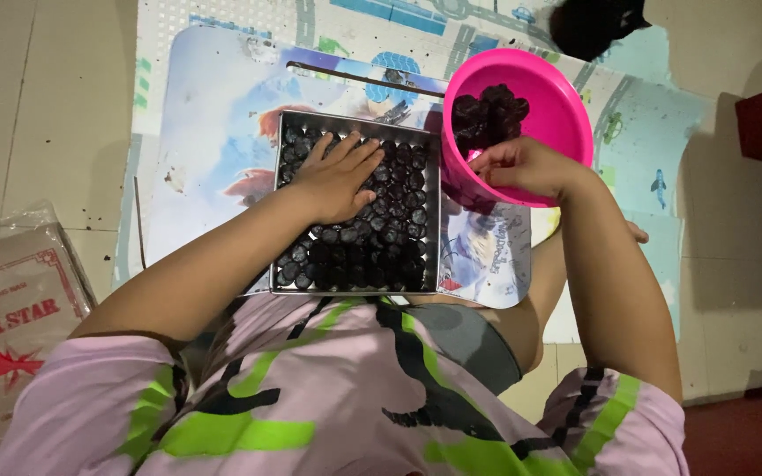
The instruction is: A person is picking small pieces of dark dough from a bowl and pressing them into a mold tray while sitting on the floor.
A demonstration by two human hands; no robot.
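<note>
Floor mat (222,79) bears square tray (356,123); bowl (566,115) tilted leftward.

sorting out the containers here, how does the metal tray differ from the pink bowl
The metal tray is square, shallow and silver; the pink bowl is round, deep and bright pink. The tray lies flat, while the bowl is tilted toward the camera. Dark pieces fill the tray in neat rows, but sit in a loose heap in the bowl. The left hand rests flat on the tray; the right hand is at the bowl's rim. Both hold dark round pieces.
</note>
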